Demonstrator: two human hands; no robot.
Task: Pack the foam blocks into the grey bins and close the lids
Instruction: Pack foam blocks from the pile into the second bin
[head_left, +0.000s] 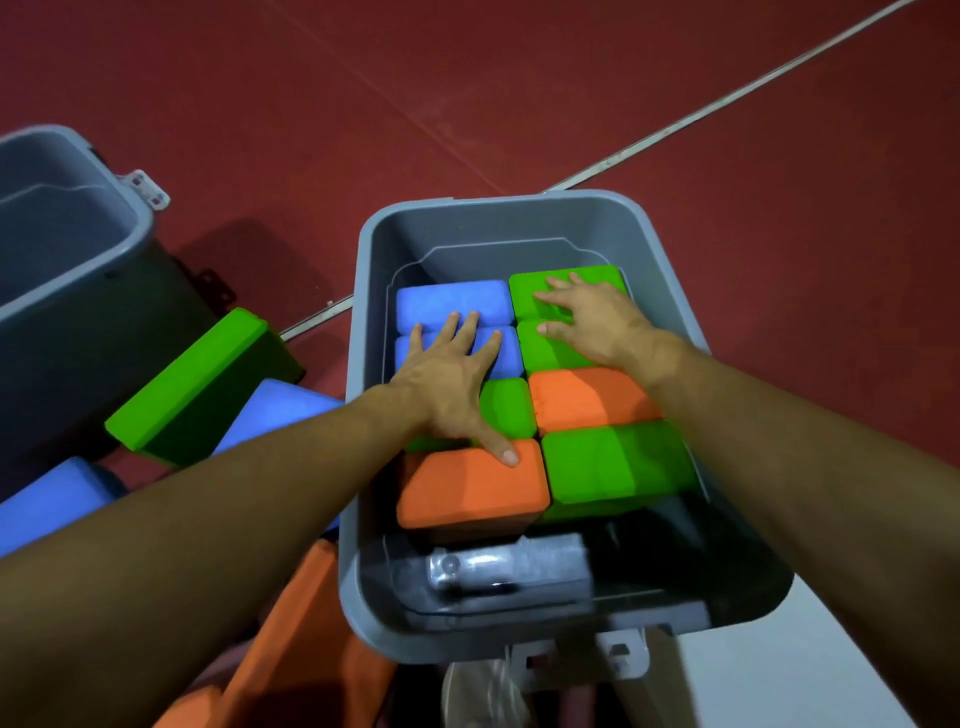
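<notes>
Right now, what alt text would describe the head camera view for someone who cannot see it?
Two bare hands press flat on foam blocks packed in an open grey bin: the left hand on blue blocks, the right hand on green blocks. More blocks lie on the red floor beside a second bin.

Setting: looks like a sports hall or gym. The floor (519, 93) is dark red court-type surfacing with faint panel seams, and a pale painted boundary line (727, 98) crosses it on a diagonal. Kit is laid straight on the floor: open grey bins (358, 364) and coloured foam blocks (187, 384) of the exercise or play sort. Lighting dim, corners in shadow. Exact kind of hall cannot be told.
</notes>
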